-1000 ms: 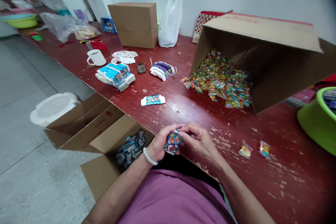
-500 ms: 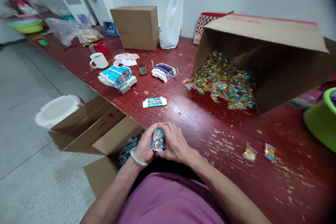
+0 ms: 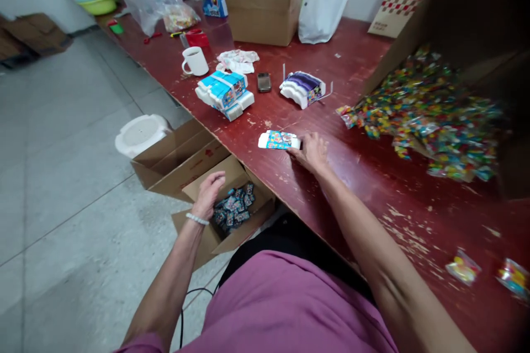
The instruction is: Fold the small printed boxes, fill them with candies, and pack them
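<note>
My left hand (image 3: 210,193) hangs open at the left side of a cardboard carton (image 3: 259,219), its fingers a little curved and holding nothing. Inside that carton lie several small filled blue boxes (image 3: 234,207). On the red table my right hand (image 3: 313,151) has its thumb and fingers closed at the right end of a flattened blue printed box (image 3: 278,140) with white flaps. That box still lies flat on the tabletop. Behind it are a strapped stack of blue flat boxes (image 3: 226,91) and a purple stack (image 3: 302,88).
Wrapped candies (image 3: 430,116) spill from a tipped carton (image 3: 397,60) at the right. Two loose candy packets (image 3: 462,267) lie near the front. A white mug (image 3: 194,61), a small dark device (image 3: 264,83) and a closed carton (image 3: 260,3) stand farther back. A white stool (image 3: 143,133) is on the floor.
My hands have parted. The small blue box held between them has left my hands; my left hand is now over the carton's side, and my right has reached forward to the flattened box. The view has shifted left.
</note>
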`<act>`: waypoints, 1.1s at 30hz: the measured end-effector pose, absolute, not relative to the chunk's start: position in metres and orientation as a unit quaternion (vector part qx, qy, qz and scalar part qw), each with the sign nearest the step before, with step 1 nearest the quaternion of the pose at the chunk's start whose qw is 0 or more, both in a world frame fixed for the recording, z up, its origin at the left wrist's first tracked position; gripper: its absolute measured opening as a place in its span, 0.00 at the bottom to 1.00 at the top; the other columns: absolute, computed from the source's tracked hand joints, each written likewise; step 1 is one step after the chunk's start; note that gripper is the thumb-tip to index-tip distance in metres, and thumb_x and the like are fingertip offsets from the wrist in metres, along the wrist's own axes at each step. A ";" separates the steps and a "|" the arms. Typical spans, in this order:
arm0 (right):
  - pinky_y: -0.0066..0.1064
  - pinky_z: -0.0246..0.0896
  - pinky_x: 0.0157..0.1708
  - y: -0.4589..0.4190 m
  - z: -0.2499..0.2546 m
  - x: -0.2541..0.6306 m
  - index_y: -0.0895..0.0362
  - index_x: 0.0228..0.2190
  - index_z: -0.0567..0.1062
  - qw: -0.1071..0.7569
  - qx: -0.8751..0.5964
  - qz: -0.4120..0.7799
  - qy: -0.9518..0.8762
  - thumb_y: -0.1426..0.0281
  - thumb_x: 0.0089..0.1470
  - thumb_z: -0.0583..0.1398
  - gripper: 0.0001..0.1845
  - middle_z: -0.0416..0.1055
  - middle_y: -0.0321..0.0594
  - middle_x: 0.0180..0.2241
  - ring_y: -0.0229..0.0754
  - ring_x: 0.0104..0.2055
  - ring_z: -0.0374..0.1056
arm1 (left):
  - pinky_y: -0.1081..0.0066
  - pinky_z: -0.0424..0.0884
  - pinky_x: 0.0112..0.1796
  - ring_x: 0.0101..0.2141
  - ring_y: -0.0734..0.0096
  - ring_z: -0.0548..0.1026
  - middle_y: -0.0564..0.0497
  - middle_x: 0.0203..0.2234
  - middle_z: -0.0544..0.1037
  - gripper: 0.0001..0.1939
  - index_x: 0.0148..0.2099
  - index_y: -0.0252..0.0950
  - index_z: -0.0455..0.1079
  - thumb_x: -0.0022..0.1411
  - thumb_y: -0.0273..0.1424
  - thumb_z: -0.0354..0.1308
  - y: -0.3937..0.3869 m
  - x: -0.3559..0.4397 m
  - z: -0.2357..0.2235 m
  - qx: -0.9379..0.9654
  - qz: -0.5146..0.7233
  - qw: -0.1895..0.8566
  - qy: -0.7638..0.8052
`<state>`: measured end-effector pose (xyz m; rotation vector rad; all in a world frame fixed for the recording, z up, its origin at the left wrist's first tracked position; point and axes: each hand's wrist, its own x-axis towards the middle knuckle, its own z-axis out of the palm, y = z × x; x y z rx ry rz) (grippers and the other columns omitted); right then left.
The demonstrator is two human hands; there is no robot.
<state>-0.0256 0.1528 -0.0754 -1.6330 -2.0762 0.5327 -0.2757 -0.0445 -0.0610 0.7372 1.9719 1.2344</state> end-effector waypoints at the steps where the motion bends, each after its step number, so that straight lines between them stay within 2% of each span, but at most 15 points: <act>1: 0.48 0.58 0.47 0.154 -0.078 -0.026 0.57 0.42 0.76 0.236 -0.599 0.212 -0.735 0.57 0.47 0.67 0.22 0.69 0.53 0.48 0.60 0.50 0.64 | 0.71 0.67 0.34 0.36 0.66 0.73 0.46 0.38 0.79 0.25 0.46 0.34 0.74 0.48 0.44 0.65 -0.040 -0.273 -0.060 0.289 0.480 0.352 0.750; 3: 0.42 0.61 0.42 0.155 -0.080 -0.024 0.57 0.38 0.76 0.281 -0.601 0.271 -0.697 0.61 0.45 0.67 0.19 0.73 0.48 0.40 0.54 0.43 0.68 | 0.72 0.67 0.34 0.36 0.68 0.73 0.46 0.40 0.79 0.25 0.47 0.35 0.74 0.49 0.43 0.64 -0.029 -0.263 -0.057 0.304 0.493 0.365 0.729; 6: 0.34 0.62 0.34 0.151 -0.080 -0.012 0.58 0.36 0.77 0.320 -0.585 0.330 -0.669 0.62 0.49 0.63 0.14 0.76 0.41 0.31 0.46 0.32 0.70 | 0.72 0.67 0.35 0.35 0.70 0.73 0.47 0.41 0.78 0.24 0.49 0.35 0.73 0.51 0.40 0.63 -0.008 -0.246 -0.050 0.334 0.515 0.371 0.697; 8: 0.31 0.61 0.31 0.144 -0.077 0.002 0.57 0.34 0.78 0.333 -0.575 0.340 -0.666 0.61 0.51 0.61 0.14 0.76 0.39 0.28 0.43 0.29 0.69 | 0.71 0.68 0.38 0.35 0.71 0.73 0.47 0.39 0.78 0.20 0.48 0.35 0.73 0.53 0.37 0.62 0.005 -0.235 -0.045 0.378 0.536 0.351 0.669; 14: 0.31 0.61 0.31 0.114 -0.068 0.053 0.58 0.34 0.81 0.463 -0.556 0.401 -0.562 0.56 0.46 0.66 0.18 0.76 0.38 0.29 0.41 0.28 0.68 | 0.69 0.70 0.40 0.37 0.69 0.75 0.47 0.38 0.79 0.14 0.46 0.35 0.74 0.57 0.32 0.59 0.019 -0.209 -0.031 0.473 0.542 0.290 0.632; 18: 0.31 0.61 0.34 0.094 -0.050 0.076 0.56 0.31 0.80 0.480 -0.513 0.440 -0.558 0.59 0.48 0.67 0.14 0.76 0.36 0.29 0.40 0.30 0.68 | 0.68 0.70 0.43 0.38 0.68 0.76 0.47 0.41 0.79 0.14 0.46 0.35 0.74 0.59 0.33 0.59 0.017 -0.191 -0.012 0.502 0.545 0.261 0.619; 20: 0.30 0.60 0.33 0.083 -0.036 0.082 0.55 0.30 0.78 0.477 -0.489 0.455 -0.571 0.60 0.50 0.66 0.11 0.74 0.35 0.28 0.39 0.30 0.66 | 0.67 0.69 0.45 0.41 0.67 0.75 0.46 0.44 0.79 0.15 0.48 0.36 0.75 0.60 0.35 0.59 0.016 -0.182 0.001 0.522 0.536 0.279 0.603; 22: 0.29 0.59 0.32 0.072 -0.021 0.085 0.55 0.31 0.78 0.461 -0.462 0.479 -0.587 0.61 0.52 0.65 0.10 0.73 0.35 0.28 0.38 0.29 0.66 | 0.67 0.68 0.46 0.42 0.65 0.75 0.46 0.43 0.80 0.16 0.47 0.35 0.76 0.62 0.39 0.58 0.016 -0.173 0.014 0.540 0.490 0.380 0.569; 25: 0.29 0.61 0.32 0.058 -0.005 0.085 0.55 0.32 0.77 0.431 -0.422 0.509 -0.615 0.61 0.54 0.64 0.09 0.73 0.35 0.29 0.39 0.30 0.66 | 0.64 0.70 0.43 0.39 0.61 0.77 0.45 0.37 0.81 0.21 0.44 0.33 0.77 0.64 0.45 0.56 0.016 -0.155 0.020 0.484 0.358 0.659 0.451; 27: 0.29 0.61 0.32 0.052 0.001 0.084 0.55 0.33 0.77 0.418 -0.402 0.511 -0.635 0.62 0.55 0.63 0.09 0.73 0.36 0.29 0.39 0.31 0.67 | 0.60 0.71 0.43 0.38 0.58 0.79 0.42 0.38 0.81 0.22 0.45 0.31 0.76 0.63 0.46 0.56 0.014 -0.142 0.015 0.382 0.286 0.808 0.346; 29: 0.29 0.62 0.33 0.049 0.004 0.084 0.55 0.34 0.77 0.413 -0.388 0.507 -0.649 0.62 0.56 0.63 0.08 0.73 0.36 0.30 0.39 0.32 0.66 | 0.58 0.71 0.46 0.40 0.57 0.79 0.42 0.39 0.81 0.21 0.47 0.31 0.75 0.63 0.44 0.57 0.011 -0.131 0.005 0.288 0.265 0.879 0.274; 31: 0.29 0.62 0.34 0.046 0.003 0.084 0.55 0.34 0.77 0.415 -0.383 0.504 -0.653 0.62 0.57 0.62 0.09 0.72 0.35 0.30 0.39 0.32 0.66 | 0.57 0.69 0.49 0.42 0.57 0.80 0.42 0.39 0.82 0.19 0.48 0.32 0.74 0.64 0.43 0.57 0.009 -0.122 -0.004 0.230 0.273 0.902 0.244; 33: 0.29 0.62 0.33 0.045 0.001 0.085 0.54 0.34 0.76 0.423 -0.392 0.503 -0.644 0.62 0.57 0.62 0.09 0.71 0.35 0.29 0.39 0.31 0.65 | 0.54 0.70 0.48 0.43 0.53 0.79 0.40 0.42 0.81 0.22 0.51 0.33 0.72 0.64 0.45 0.55 0.008 -0.116 -0.008 0.198 0.253 0.922 0.217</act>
